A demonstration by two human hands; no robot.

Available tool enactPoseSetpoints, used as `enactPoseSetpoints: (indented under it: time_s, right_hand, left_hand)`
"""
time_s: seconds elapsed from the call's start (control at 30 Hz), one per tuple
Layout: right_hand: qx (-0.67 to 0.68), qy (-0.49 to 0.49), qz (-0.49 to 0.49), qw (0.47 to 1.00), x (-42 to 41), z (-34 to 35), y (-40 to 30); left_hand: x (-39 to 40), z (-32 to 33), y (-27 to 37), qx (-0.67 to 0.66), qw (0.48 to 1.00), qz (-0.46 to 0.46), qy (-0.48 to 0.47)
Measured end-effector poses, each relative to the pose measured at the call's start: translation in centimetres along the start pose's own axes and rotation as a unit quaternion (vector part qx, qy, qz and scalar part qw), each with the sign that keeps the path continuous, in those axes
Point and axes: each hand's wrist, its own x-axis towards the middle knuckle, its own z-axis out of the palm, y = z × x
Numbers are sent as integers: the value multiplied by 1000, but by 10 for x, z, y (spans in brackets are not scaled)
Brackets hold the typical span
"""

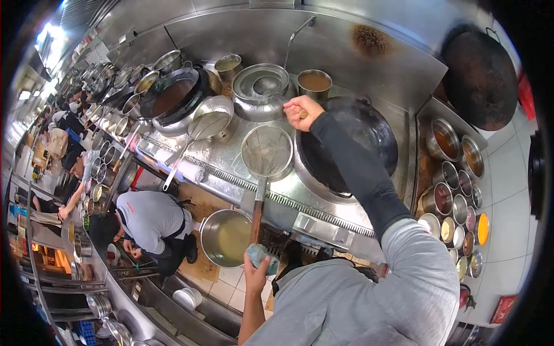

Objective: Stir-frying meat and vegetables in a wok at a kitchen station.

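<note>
My right hand (303,113) is closed around the wooden handle end of a metal ladle (267,85), whose bowl rests over a round steel pot (255,108) at the back of the range. My left hand (257,272) holds a folded greenish cloth (258,256) at the end of a wooden handle (257,222). That handle belongs to a round wire-mesh strainer (267,150) lying over the steel range top. Under my right forearm, a large black wok (368,129) sits on its burner. A steel container of brown liquid (314,81) stands behind my right hand.
A big pot of yellowish liquid (227,238) stands on the floor below the range edge. Another person (151,216) bends at the left. A second wok (173,93) and a perforated skimmer (212,116) lie left. Several seasoning containers (458,207) stand right. A faucet (294,36) reaches over the range.
</note>
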Motion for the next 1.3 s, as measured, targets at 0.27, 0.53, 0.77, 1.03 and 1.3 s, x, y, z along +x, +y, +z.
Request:
enactPoseSetpoints:
  time_s: [0.27, 0.53, 0.77, 1.03, 1.3]
  right_hand:
    - [5, -7, -11, 1000, -145, -3, 24]
    - [-3, 45, -51, 998, -311, -44, 100]
    - [3, 140, -63, 988, -418, -90, 165]
    - [-244, 383, -122, 883, -485, -81, 197]
    - [-693, 512, -230, 452, -456, -89, 171]
  left_hand:
    - [31, 37, -5, -69, 996, 11, -54]
    - [60, 92, 10, -118, 973, -147, -132]
    - [120, 197, 25, -84, 933, -264, -230]
    - [159, 294, -4, -72, 939, -306, -142]
    - [157, 280, -18, -109, 969, -191, -115]
